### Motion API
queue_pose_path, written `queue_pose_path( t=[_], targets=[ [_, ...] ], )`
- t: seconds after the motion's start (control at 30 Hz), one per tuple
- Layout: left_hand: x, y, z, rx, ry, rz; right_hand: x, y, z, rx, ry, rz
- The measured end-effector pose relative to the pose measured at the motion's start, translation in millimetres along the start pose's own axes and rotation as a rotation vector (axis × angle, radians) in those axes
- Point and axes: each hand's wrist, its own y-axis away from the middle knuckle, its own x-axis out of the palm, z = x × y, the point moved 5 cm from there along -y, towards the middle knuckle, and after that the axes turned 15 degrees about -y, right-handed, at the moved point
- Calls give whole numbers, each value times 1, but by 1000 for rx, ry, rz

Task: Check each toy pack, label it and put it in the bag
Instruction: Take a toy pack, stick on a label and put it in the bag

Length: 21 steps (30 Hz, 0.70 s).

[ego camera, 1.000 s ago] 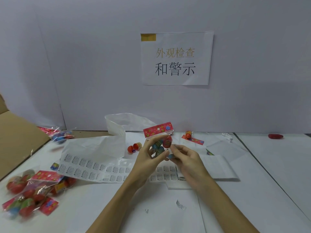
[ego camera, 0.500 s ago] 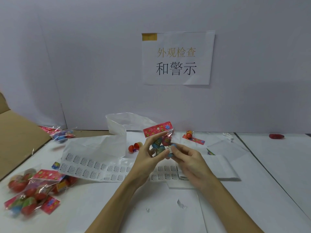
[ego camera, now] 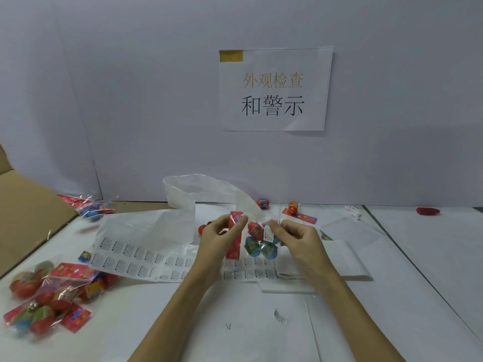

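Observation:
I hold a clear toy pack (ego camera: 257, 244) with small coloured eggs above the table's middle. My left hand (ego camera: 222, 236) pinches its red printed header card (ego camera: 234, 235), which hangs upright. My right hand (ego camera: 295, 237) pinches the pack's clear film on the right, where a small white label (ego camera: 268, 233) sits on the film. Beneath both hands lies a long sheet of white warning labels (ego camera: 136, 257). A translucent white bag (ego camera: 198, 197) stands open behind the pack.
Several toy packs (ego camera: 49, 291) are piled at the front left, and another pack (ego camera: 94, 207) lies by a cardboard box flap (ego camera: 28, 212). Loose toys (ego camera: 294, 208) and a red object (ego camera: 427, 211) sit near the back wall. White paper sheets (ego camera: 248, 327) cover the table.
The pack has been turned: its red header card swung from lying across the top to hanging upright on the left. My hands moved apart, spreading the film.

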Motion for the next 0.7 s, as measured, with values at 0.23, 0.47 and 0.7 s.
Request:
queue_pose_path(
  t=[0.23,0.47,0.7],
  targets=[
    [0,2,-3,20,33,-48,4,2,0,64,-16,-65],
    [-5,-1,-8,129,-18,-138,0,2,0,0,53,-107],
    [-10,-4,0,-2,-49,-225,12,5,3,-101,-14,58]
  ],
)
